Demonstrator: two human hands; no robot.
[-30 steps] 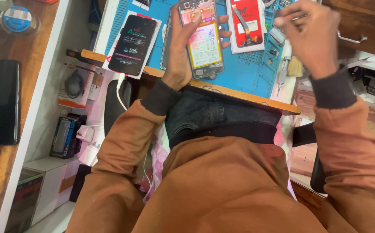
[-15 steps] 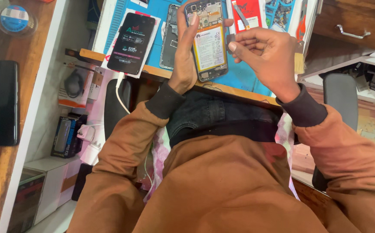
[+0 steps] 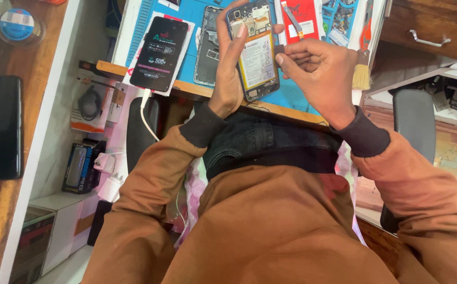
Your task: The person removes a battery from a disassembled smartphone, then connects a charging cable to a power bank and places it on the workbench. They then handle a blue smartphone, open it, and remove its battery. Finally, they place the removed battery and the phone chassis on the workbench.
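My left hand [image 3: 229,68] grips an opened smartphone [image 3: 254,52] with its back cover off, so the battery and circuit board show. It holds the phone over the blue work mat [image 3: 291,94]. My right hand [image 3: 318,71] is at the phone's right edge, fingers pinched together on a small dark piece beside the battery; what the piece is I cannot tell. Both arms wear brown sleeves with dark cuffs.
A black phone [image 3: 160,52] lies on a white card at the mat's left, with a white cable [image 3: 147,118] plugged in. A removed back cover [image 3: 209,47] lies beside it. A brush [image 3: 364,63] and a red packet [image 3: 304,18] sit to the right. Drawers [image 3: 428,26] stand at the upper right, a dark chair [image 3: 415,126] beside them.
My right hand came down from the upper right to the phone's right edge and now pinches there. My left hand kept hold of the phone.
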